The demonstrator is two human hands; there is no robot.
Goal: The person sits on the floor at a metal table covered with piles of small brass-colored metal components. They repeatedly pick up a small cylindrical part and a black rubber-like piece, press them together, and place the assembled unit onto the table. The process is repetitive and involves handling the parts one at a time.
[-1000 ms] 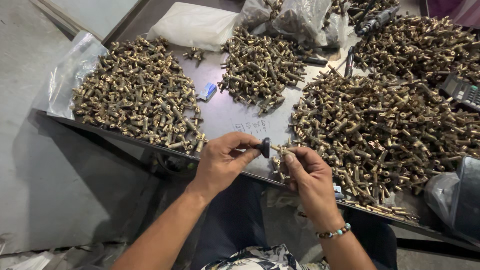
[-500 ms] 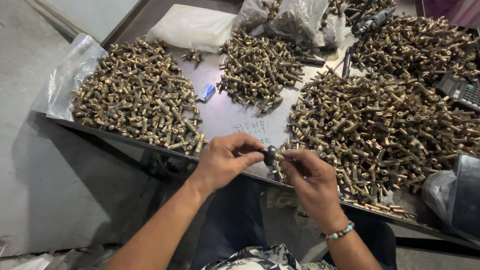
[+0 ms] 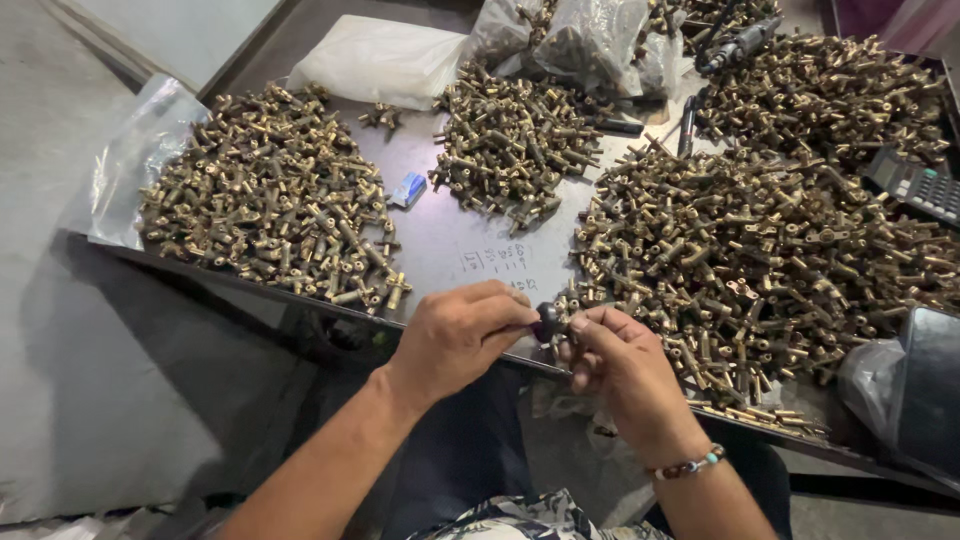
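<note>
My left hand (image 3: 455, 338) pinches a small black knob-like part (image 3: 547, 322) between thumb and fingers at the near edge of the dark metal table (image 3: 450, 235). My right hand (image 3: 625, 372), with a beaded bracelet at the wrist, holds a small brass fitting (image 3: 572, 327) against that black part. The two hands meet over the table's front edge. The fitting is mostly hidden by my fingers.
A large heap of brass fittings (image 3: 760, 265) lies right of my hands, another heap (image 3: 275, 195) at the left, a smaller one (image 3: 510, 140) in the middle. Clear plastic bags (image 3: 590, 40), a white bag (image 3: 375, 60), a calculator (image 3: 915, 185) and a small blue object (image 3: 408, 188) are on the table.
My hands have come together: the black part in my left hand now touches the fitting in my right, where a second ago there was a gap between them.
</note>
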